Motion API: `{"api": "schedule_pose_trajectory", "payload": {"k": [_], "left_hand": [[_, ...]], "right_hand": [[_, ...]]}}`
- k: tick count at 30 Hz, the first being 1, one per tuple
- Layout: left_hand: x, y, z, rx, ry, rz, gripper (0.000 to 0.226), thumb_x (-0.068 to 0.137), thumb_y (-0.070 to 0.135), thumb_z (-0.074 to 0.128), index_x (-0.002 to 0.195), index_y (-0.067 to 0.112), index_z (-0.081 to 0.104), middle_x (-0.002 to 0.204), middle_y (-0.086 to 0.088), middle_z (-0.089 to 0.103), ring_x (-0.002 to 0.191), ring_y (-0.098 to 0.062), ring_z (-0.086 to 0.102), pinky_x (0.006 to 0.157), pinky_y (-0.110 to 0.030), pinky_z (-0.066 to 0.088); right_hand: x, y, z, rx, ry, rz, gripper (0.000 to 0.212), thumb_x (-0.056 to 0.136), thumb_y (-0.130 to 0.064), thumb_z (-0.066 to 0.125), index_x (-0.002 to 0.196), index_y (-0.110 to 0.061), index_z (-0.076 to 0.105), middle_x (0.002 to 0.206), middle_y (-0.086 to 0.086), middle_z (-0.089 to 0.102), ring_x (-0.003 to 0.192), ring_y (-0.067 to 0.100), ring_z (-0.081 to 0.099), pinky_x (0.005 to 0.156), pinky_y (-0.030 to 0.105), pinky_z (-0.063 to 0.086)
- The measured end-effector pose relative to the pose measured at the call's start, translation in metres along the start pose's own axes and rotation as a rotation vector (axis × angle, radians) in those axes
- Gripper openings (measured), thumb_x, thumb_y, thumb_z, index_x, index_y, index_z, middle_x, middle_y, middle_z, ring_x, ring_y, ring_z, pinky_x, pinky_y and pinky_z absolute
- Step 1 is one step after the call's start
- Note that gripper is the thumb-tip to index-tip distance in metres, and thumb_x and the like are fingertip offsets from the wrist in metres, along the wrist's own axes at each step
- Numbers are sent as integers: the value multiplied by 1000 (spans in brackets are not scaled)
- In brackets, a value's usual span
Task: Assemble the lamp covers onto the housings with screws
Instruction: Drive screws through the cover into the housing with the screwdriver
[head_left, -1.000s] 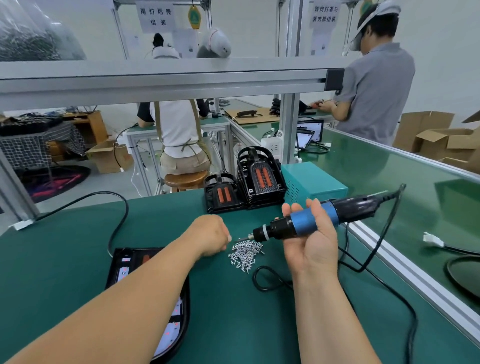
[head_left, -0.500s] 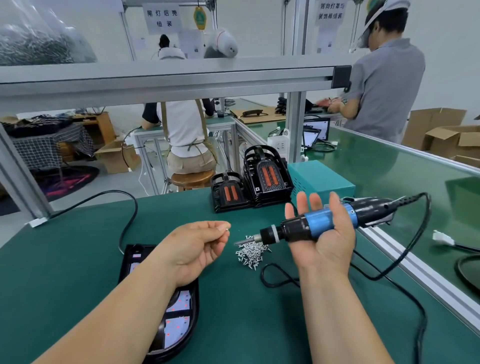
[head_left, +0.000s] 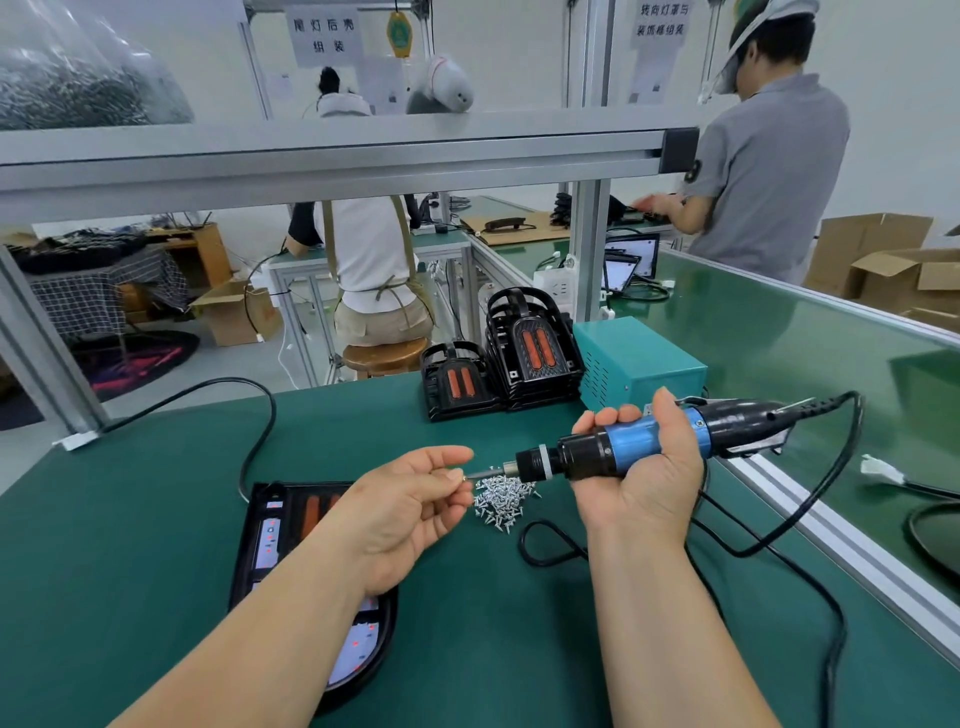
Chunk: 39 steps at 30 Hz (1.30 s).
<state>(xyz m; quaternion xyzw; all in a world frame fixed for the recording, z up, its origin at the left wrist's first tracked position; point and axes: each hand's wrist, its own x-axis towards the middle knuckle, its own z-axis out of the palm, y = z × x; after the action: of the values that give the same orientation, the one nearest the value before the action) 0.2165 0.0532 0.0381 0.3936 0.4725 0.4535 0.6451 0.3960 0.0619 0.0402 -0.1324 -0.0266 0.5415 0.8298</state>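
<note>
My right hand (head_left: 644, 483) wrapped round driver (head_left: 613, 451), my left hand (head_left: 405, 512) pinching screw (head_left: 460, 475) at bit (head_left: 483, 472), screw pile (head_left: 501, 498) just below.

desk (head_left: 130, 519): green mat | near left: black lamp housing (head_left: 270, 535) lying flat | centre: loose pile of small screws (head_left: 501, 499) | far edge: two stacks of black lamp parts (head_left: 535, 348) with orange strips, teal power supply box (head_left: 639, 358) just beside | right: looped black cable (head_left: 545, 551)
</note>
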Motion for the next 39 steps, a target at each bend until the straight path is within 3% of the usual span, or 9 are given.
{"api": "schedule_pose_trajectory", "payload": {"k": [17, 22, 27, 30, 33, 36, 39], "left_hand": [[4, 2, 0, 130, 67, -11, 17, 96, -4, 54, 99, 7, 66, 59, -3, 66, 51, -7, 61, 49, -16, 52], [3, 7, -2, 50, 66, -12, 15, 95, -3, 56, 101, 6, 66, 65, -5, 70, 56, -8, 65, 52, -16, 55], [-2, 10, -1, -86, 59, -88, 12, 96, -2, 55, 98, 4, 65, 64, -7, 67, 51, -9, 64, 48, -16, 54], [-6, 10, 1, -92, 19, -118, 14, 96, -3, 54, 101, 3, 65, 63, -8, 65, 51, -9, 63, 48, -17, 54], [-11, 8, 4, -108, -4, -129, 16, 98, -2, 52, 105, 3, 65, 64, -8, 65, 52, -9, 63, 49, -17, 54], [-18, 7, 9, -58, -15, -137, 18, 97, 6, 58, 114, 3, 63, 69, -8, 68, 57, -10, 66, 52, -17, 55], [-29, 12, 1, 316, 14, -82, 54, 90, 39, 66, 136, 15, 52, 97, -7, 72, 85, -15, 73, 68, -21, 57]], "right_hand": [[-7, 4, 5, -64, -81, -20, 27, 83, -21, 70, 102, -17, 51, 64, -2, 54, 55, 14, 54, 71, 32, 54], [-10, -3, 9, -127, -276, -6, 35, 80, -31, 63, 114, -29, 56, 73, -1, 54, 64, 15, 53, 88, 47, 50], [-12, -10, 15, -221, -456, -57, 41, 81, -22, 61, 121, -32, 59, 79, 1, 62, 88, 21, 65, 96, 53, 47], [-17, -13, 18, -265, -527, -120, 35, 79, -19, 67, 113, -22, 59, 67, 4, 66, 78, 28, 69, 87, 48, 56], [-17, -14, 16, -257, -453, -120, 27, 78, -21, 66, 103, -15, 58, 58, 3, 61, 63, 26, 64, 74, 40, 58], [-17, -12, 14, -223, -341, -155, 25, 78, -22, 63, 103, -19, 59, 54, 2, 55, 58, 23, 56, 72, 37, 57], [-17, -11, 13, -193, -268, -168, 16, 79, -22, 65, 94, -25, 59, 55, 1, 53, 60, 23, 58, 74, 37, 57]]}}
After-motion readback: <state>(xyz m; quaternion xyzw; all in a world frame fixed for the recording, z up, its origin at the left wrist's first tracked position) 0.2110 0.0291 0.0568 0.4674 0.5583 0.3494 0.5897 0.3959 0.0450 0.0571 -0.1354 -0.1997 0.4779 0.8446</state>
